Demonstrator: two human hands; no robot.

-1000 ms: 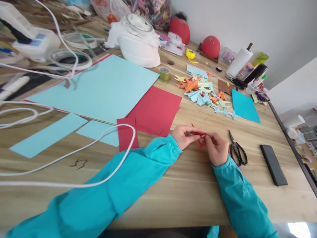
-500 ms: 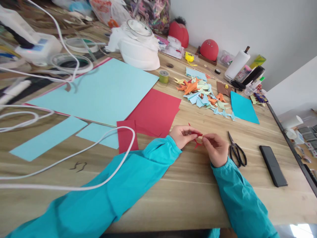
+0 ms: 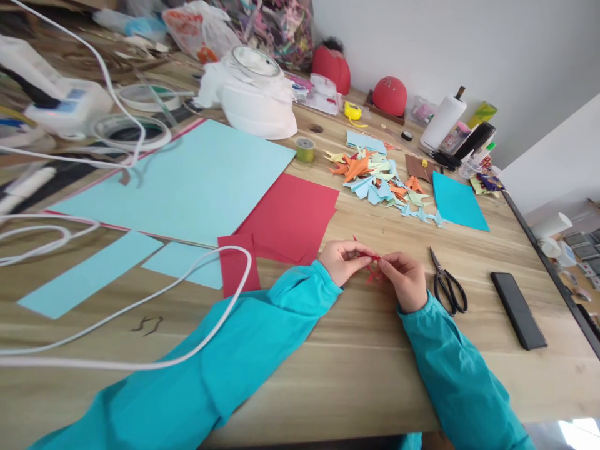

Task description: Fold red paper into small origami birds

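Observation:
My left hand (image 3: 341, 262) pinches a small red origami piece (image 3: 374, 257) between thumb and fingertips, just above the table. Thin red points stick out above and below the fingers; much of its folded shape is hidden. My right hand (image 3: 405, 281) is closed, its thumb and forefinger meeting at the right end of the same piece. Beside that hand lie black-handled scissors (image 3: 449, 289). Farther back is a heap of folded paper cranes (image 3: 375, 174) in orange, light blue, yellow and pale green. Red paper sheets (image 3: 293, 212) lie beyond my left hand.
A large light-blue sheet (image 3: 187, 181) and cut blue strips (image 3: 91, 272) cover the left. A white cable (image 3: 206, 337) loops over my left sleeve. A black phone (image 3: 518, 310) lies right of the scissors. Behind stand a green thread spool (image 3: 305, 149) and a turquoise paper stack (image 3: 459, 201).
My right hand has shifted slightly left, and its fingertips now meet the red origami piece near my left fingers. The whole view has tilted a little; the other things lie as before.

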